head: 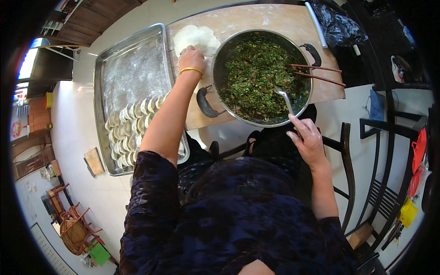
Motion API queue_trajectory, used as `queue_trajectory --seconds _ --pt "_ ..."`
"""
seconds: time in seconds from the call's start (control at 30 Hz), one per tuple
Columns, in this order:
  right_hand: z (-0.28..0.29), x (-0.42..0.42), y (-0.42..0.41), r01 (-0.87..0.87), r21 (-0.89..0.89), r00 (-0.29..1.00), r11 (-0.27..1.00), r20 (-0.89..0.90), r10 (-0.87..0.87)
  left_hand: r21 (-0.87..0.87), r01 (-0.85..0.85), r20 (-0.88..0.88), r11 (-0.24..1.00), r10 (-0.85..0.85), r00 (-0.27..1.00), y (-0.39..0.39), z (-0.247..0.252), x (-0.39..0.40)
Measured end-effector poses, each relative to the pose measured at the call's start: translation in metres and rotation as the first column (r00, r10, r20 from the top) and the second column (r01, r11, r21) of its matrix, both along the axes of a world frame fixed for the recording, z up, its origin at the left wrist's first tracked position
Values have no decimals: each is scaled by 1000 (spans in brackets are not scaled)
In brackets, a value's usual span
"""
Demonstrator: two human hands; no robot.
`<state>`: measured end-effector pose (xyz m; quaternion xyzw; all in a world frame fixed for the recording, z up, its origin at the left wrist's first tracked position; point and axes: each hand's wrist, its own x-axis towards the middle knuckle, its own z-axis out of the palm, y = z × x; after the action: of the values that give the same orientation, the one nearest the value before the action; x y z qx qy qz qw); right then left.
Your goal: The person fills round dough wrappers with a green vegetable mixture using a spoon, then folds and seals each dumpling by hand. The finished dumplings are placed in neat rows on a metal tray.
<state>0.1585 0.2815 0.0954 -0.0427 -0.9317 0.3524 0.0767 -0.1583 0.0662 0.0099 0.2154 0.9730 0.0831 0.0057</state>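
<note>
My left hand (pixel 192 60), with a gold bangle at its wrist, is at the near edge of a pile of thin, round dough wrappers (pixel 199 37). Its fingers are curled, and whether they pinch a wrapper is hidden. My right hand (pixel 307 139) grips a metal spoon (pixel 287 101) whose front end rests on chopped green filling (pixel 259 75). That filling lies in a wide steel pot (pixel 216 92) with dark handles. Left of the pot, rows of folded dumplings (pixel 129 132) fill the near part of a floured metal tray (pixel 134 68).
Wooden chopsticks (pixel 319 75) stick out over the pot's right rim. A white rod (pixel 316 25) and a black plastic bag (pixel 338 25) lie at the right end of the floured wooden board (pixel 275 17). A dark chair (pixel 347 165) stands at my right.
</note>
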Motion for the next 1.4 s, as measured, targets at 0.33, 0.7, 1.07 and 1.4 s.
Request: queue_trajectory --seconds 0.33,0.7,1.07,1.4 --pt "30 -18 -15 -47 5 965 999 -258 47 192 200 -215 961 -157 964 -28 29 25" --pt "-5 -19 -45 -83 -89 986 993 -150 69 662 -617 569 -425 -252 783 -62 113 87" --pt "8 -5 -17 -218 -148 970 965 -137 198 283 -883 750 -374 -488 447 -67 105 159" --pt "-3 -15 -14 107 -605 993 789 26 -114 175 -942 781 -285 -543 309 -69 94 189"
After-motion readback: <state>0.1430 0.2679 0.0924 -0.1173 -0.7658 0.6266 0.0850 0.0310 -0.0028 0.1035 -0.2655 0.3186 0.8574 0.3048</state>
